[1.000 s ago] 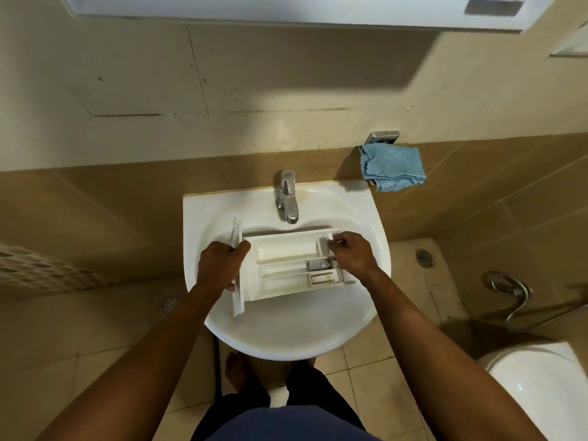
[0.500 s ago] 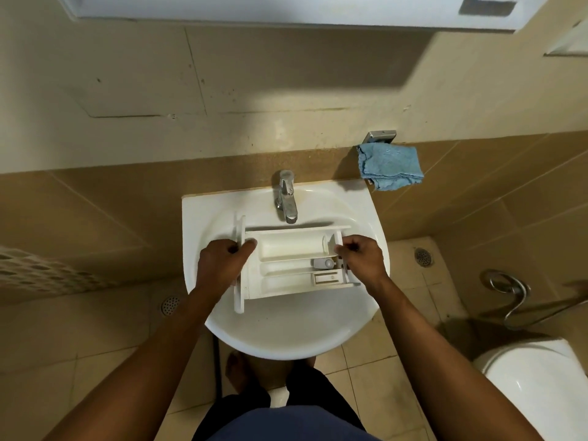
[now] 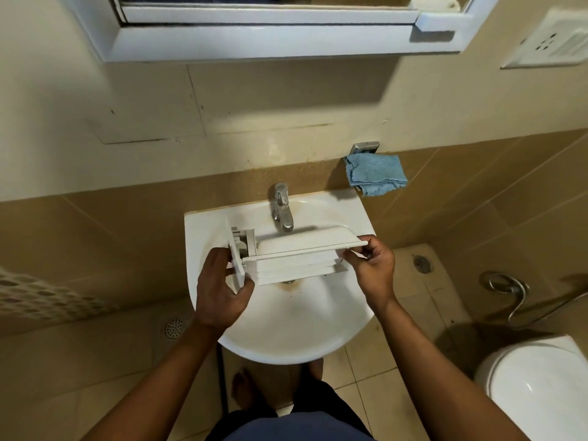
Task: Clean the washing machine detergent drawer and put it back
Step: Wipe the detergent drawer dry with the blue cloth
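Since a moment ago we have tipped the white detergent drawer (image 3: 296, 259) up from lying flat: its open compartments no longer face us, and a stepped outer side shows instead. Our left fingers (image 3: 219, 261) curl round the drawer's front-panel end with the thumb underneath, so the left hand (image 3: 222, 291) has a full grip on it. Our right hand (image 3: 372, 265) pinches the opposite, rear corner between the thumb and bent fingertips. Between the two hands the drawer runs left to right over the bowl of a white sink (image 3: 203, 227); we cannot tell whether it touches the bowl. Just behind the drawer stands a chrome tap (image 3: 281, 208), with its spout reaching over the drawer's far edge. On the tiled wall to the right of the tap hangs a blue cloth (image 3: 375, 175). Above is the white frame of a mirror (image 3: 254, 39). At lower right, well apart from the sink, sits a white toilet (image 3: 541, 386).
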The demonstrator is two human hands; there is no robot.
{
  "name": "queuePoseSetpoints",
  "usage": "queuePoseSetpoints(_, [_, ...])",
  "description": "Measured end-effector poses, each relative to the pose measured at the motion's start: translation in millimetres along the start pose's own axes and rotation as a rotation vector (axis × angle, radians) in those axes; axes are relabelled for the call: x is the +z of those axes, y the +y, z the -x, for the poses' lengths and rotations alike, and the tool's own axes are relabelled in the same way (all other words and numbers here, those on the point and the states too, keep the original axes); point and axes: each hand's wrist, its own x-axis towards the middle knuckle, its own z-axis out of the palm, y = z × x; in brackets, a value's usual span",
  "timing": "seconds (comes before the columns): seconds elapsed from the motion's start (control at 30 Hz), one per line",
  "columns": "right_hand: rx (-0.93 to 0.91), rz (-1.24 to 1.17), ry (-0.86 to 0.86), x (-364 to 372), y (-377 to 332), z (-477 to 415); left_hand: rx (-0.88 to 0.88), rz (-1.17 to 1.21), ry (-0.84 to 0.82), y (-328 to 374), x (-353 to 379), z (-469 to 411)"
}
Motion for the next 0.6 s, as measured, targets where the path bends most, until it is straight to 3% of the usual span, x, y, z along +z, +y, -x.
queuePoseSetpoints(0.17, [-0.037, -0.009, 0.033, -3.6, -22.0, -2.9, -0.038, -0.165, 0.044, 2.0, -3.5, -1.2])
queuePoseSetpoints(0.3, [0.019, 0.044, 0.016, -6.2, -27.5, -13.2, -0.266, 0.154, -0.111, 6.5, -0.9, -4.8])
queuePoseSetpoints(0.37, [0.047, 0.123, -0.017, -7.0, -24.2, -18.8, -0.397, 0.153, -0.160, 4.5, 4.2, -7.3])
queuePoseSetpoints(0.5, [0.029, 0.561, -0.321, -18.2, -31.2, -36.0, -0.647, 0.046, -0.161, 7.7, 7.4, -15.9])
queuePoseSetpoints(0.6, [-0.203, 0.841, -0.310, -28.2, -66.9, -51.3, -0.842, 0.106, -0.184, 14.0, 3.7, -23.8])
